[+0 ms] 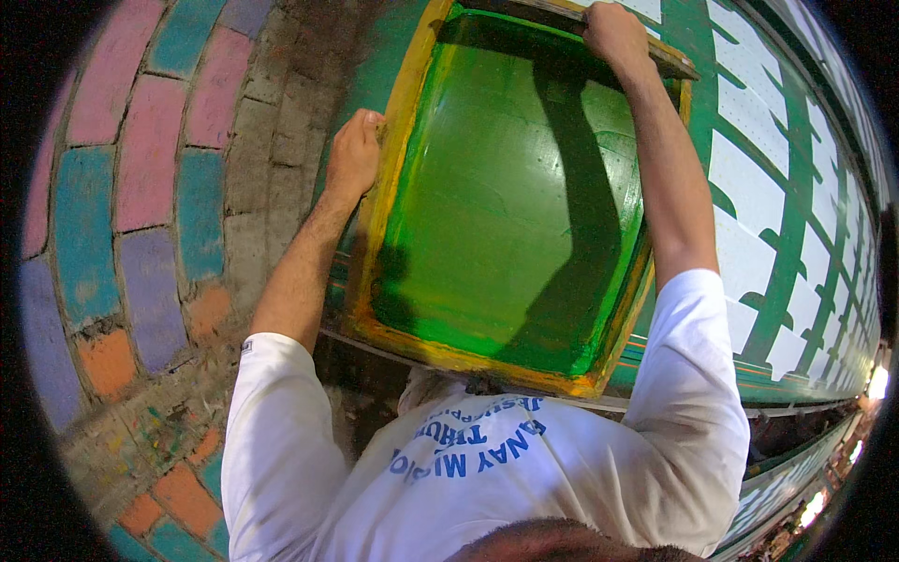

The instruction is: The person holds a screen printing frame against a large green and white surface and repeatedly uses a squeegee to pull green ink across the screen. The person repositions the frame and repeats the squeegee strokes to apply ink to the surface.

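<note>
A screen-printing frame (382, 253) with yellowish, stained edges and a green mesh (496, 187) is in front of me, its near edge close to my shirt. My left hand (354, 155) is closed on the frame's left side, thumb at the edge. At the far end, my right hand (616, 36) grips a long wooden squeegee (670, 61), which lies across the frame and juts past its right corner. The squeegee's lower edge is hidden. My right arm casts a dark shadow over the mesh. Whether the frame lies fully flat, I cannot tell.
To the right stretches a long green table (698, 122) bearing rows of white pieces (749, 169) with green shapes between them. Painted paving blocks (145, 150) in pink, teal, purple and orange cover the floor at left. Bright lights (877, 382) glow at the far right.
</note>
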Demonstrator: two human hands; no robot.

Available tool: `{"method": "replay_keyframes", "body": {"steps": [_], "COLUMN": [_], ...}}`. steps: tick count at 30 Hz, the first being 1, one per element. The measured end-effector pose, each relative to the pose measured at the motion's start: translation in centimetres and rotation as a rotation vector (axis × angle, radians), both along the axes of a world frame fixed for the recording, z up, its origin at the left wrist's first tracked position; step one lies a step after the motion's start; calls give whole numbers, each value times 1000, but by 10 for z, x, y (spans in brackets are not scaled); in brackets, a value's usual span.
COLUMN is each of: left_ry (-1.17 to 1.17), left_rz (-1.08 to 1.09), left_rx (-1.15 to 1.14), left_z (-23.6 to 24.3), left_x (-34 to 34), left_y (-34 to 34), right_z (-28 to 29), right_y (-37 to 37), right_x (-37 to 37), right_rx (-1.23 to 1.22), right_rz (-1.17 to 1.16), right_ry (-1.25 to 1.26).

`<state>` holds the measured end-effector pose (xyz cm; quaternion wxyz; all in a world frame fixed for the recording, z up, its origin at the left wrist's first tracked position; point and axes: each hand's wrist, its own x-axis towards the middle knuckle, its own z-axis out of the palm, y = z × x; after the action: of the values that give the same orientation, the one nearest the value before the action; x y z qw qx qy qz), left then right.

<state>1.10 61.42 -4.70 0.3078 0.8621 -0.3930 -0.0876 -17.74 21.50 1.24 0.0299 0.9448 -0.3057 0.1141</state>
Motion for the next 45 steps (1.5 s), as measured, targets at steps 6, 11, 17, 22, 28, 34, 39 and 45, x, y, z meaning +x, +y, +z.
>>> {"method": "replay_keyframes", "body": {"steps": [6, 11, 17, 22, 28, 34, 39, 45], "left_ry": [-9, -28, -85, -65, -123, -3, -48, -79], "left_rz": [9, -29, -69, -66, -61, -26, 27, 50], "left_rx": [38, 16, -18, 13, 79, 181, 154, 145], "left_z": [6, 6, 0, -12, -31, -42, -43, -44], "left_x": [-5, -2, 2, 11, 24, 31, 26, 27], "left_y": [2, -2, -3, -8, -15, -33, -33, -29], "right_z": [-25, -22, -2, 1, -5, -5, 10, 14], "right_y": [-5, 60, 168, 275, 412, 481, 458, 465], "right_x": [-1, -29, -82, -131, -202, -233, -228, -232], "right_rx": [82, 167, 257, 307, 371, 210, 343, 411], "right_rz": [-115, -210, -282, -242, -181, -107, -107, -83], "right_ry": [4, 15, 89, 235, 234, -3, 179, 274]}}
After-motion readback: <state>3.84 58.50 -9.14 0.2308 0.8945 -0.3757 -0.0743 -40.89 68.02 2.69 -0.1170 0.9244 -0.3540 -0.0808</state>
